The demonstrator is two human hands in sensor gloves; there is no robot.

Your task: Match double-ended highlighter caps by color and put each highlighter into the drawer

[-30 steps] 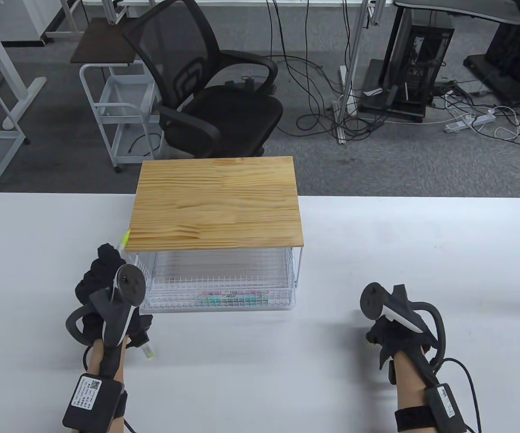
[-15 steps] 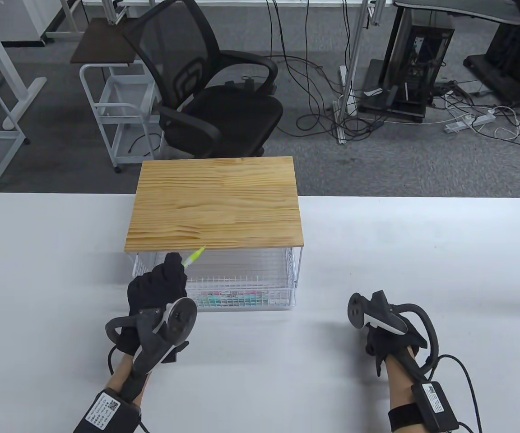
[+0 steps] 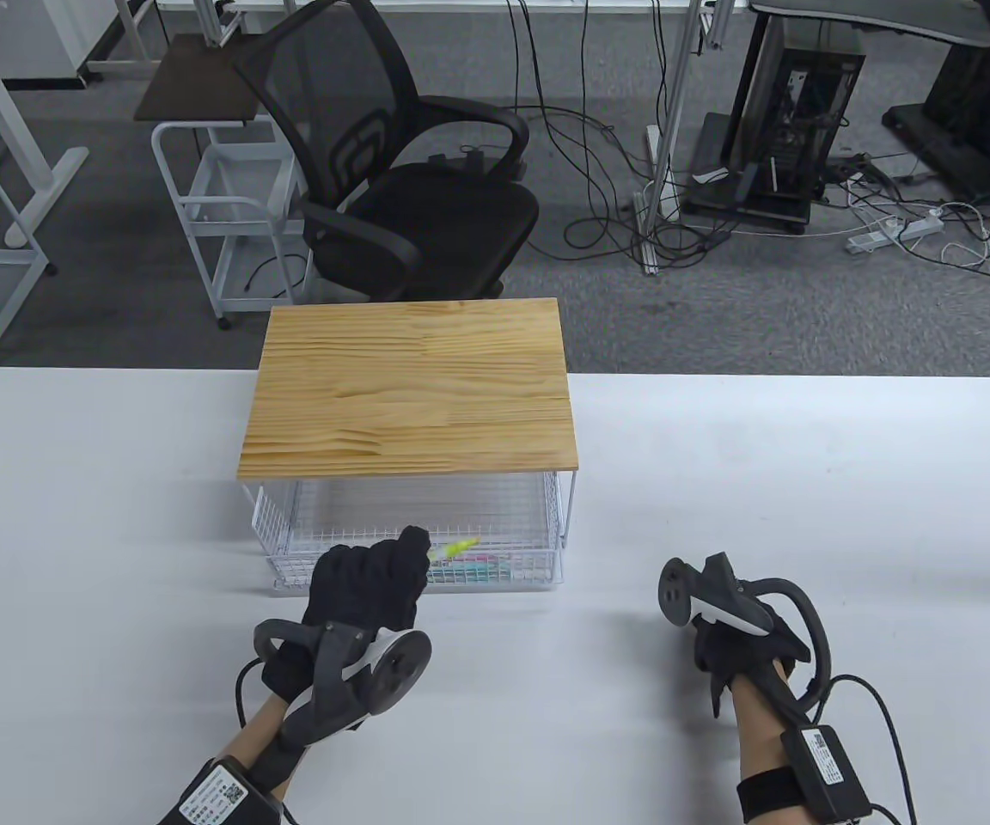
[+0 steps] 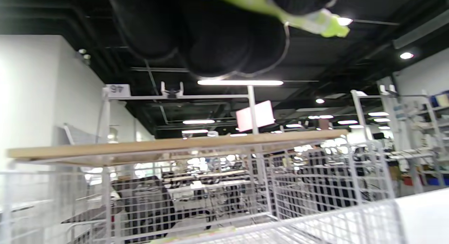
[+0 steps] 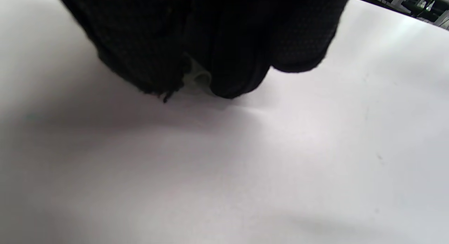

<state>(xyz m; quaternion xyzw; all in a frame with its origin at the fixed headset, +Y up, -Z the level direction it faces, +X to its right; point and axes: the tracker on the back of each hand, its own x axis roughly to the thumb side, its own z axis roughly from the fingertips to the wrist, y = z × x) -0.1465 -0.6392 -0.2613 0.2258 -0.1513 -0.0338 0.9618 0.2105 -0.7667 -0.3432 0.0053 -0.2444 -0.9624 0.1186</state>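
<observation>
Since prior frame, left hand (image 3: 368, 577) has swung rightward to the drawer (image 3: 289, 550) front; green highlighter (image 3: 454, 548) now pokes out over its front rim, above the highlighters (image 3: 461, 567) already inside. Fingers curled round the barrel, cap end free (see left wrist view). Right hand (image 3: 731, 640) rests on the table (image 3: 804, 481), fingers curled under; cannot tell if it holds anything. Judged: highlighter light, stiff, smooth plastic, so mid-barrel grip best; caps may pop off if pinched.

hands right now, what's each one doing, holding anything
Left hand: grips the green highlighter over the wire drawer.
Right hand: fingers curled on the table; contents cannot be told.
</observation>
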